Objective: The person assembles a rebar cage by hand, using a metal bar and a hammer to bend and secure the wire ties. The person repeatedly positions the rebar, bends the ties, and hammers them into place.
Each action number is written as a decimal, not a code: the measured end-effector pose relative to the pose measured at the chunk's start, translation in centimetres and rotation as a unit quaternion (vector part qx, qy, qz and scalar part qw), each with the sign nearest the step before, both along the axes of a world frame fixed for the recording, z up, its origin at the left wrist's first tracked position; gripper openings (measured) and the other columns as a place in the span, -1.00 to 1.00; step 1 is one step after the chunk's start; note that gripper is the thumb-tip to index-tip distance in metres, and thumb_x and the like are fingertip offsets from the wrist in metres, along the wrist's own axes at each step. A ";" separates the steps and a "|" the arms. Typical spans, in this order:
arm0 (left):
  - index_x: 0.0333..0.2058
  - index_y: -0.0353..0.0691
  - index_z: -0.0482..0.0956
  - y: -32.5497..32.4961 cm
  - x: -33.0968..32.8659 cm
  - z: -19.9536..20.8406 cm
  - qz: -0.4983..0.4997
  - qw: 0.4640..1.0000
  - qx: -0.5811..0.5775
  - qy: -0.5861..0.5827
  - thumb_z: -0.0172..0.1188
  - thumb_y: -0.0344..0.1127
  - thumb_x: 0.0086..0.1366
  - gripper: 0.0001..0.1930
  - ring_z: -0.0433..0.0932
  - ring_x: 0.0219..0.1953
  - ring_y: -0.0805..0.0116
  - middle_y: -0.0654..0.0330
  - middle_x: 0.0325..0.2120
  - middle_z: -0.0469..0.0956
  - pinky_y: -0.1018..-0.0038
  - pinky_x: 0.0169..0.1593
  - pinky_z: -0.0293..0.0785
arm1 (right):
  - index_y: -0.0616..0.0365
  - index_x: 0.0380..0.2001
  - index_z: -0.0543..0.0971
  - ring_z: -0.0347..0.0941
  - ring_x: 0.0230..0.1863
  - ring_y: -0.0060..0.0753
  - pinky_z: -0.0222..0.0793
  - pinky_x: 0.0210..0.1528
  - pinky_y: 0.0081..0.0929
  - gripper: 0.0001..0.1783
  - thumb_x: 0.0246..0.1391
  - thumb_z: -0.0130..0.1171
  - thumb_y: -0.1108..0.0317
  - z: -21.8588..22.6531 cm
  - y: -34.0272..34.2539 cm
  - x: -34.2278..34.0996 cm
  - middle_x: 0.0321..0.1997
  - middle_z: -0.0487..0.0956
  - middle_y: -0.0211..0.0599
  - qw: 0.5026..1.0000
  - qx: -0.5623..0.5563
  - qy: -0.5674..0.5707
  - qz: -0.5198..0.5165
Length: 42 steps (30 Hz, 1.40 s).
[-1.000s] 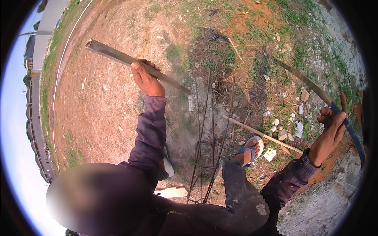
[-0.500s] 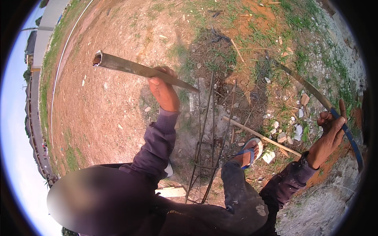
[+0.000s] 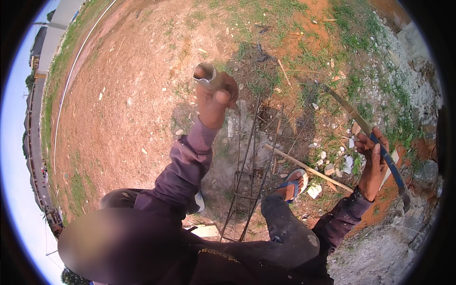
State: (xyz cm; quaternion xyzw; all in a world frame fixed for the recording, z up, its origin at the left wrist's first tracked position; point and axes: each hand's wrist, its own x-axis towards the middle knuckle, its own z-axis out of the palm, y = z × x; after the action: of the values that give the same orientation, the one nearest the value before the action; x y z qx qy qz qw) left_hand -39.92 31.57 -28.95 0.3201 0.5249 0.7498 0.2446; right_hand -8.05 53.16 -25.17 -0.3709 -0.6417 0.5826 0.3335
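My left hand is wrapped round a brownish, hollow tube. Its jagged open end points up toward me, and most of its length is hidden behind the hand. Out to the right, the fingers of my right hand are closed round a long, narrow bar, brownish on its far part and blue on its near part. I cannot make out exactly what kind of tool the bar is. Between my arms stands a narrow cage of thin steel rods, touched by neither hand.
A wooden stick lies by my sandalled foot. White rubble is scattered near it. A pale board lies close to my body. Rough, broken ground borders the right side.
The tube has swung from pointing left to pointing up at me, as my left hand moved slightly right. My right hand has come inward to the left with the bar.
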 end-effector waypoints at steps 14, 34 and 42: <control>-0.63 -0.18 0.24 -2.5 2.3 -1.3 0.062 0.997 0.039 -0.008 0.29 0.53 -0.17 -0.21 0.15 -0.68 0.54 0.34 -0.71 0.20 0.56 -0.61 0.02 | 0.08 -0.06 0.38 0.46 -0.60 -0.46 0.38 -0.68 -0.53 -0.61 0.22 0.09 0.03 -3.4 -8.2 -1.8 -0.35 0.54 -0.25 0.833 -0.546 0.065 -0.059; -0.64 -0.14 0.19 -4.3 0.9 -1.3 0.111 0.989 0.014 -0.093 0.10 0.69 -0.20 -0.14 0.11 -0.69 0.57 0.37 -0.72 0.16 0.56 -0.62 -0.04 | 0.20 -0.06 0.45 0.35 -0.65 -0.63 0.35 -0.62 -0.65 -0.63 0.22 0.14 0.15 9.5 -7.6 -20.5 -0.51 0.45 -0.36 0.974 -0.062 0.070 0.207; -0.67 -0.23 0.30 -5.0 -0.3 -2.5 0.077 0.989 0.119 -0.049 -0.02 0.09 0.34 -0.45 0.20 -0.71 0.53 0.30 -0.75 0.23 0.55 -0.62 0.07 | 0.26 -0.01 0.45 0.61 -0.24 -0.25 0.62 -0.25 -0.36 -0.64 0.14 0.13 0.36 0.6 -1.1 -23.6 -0.18 0.55 -0.07 0.895 -0.290 0.076 0.329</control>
State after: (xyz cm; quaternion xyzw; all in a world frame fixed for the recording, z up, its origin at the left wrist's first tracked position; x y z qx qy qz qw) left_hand -40.22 26.55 -31.48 0.2681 0.4422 0.8384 0.1720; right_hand -31.65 52.08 -24.57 -0.1732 -0.5024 0.8457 0.0478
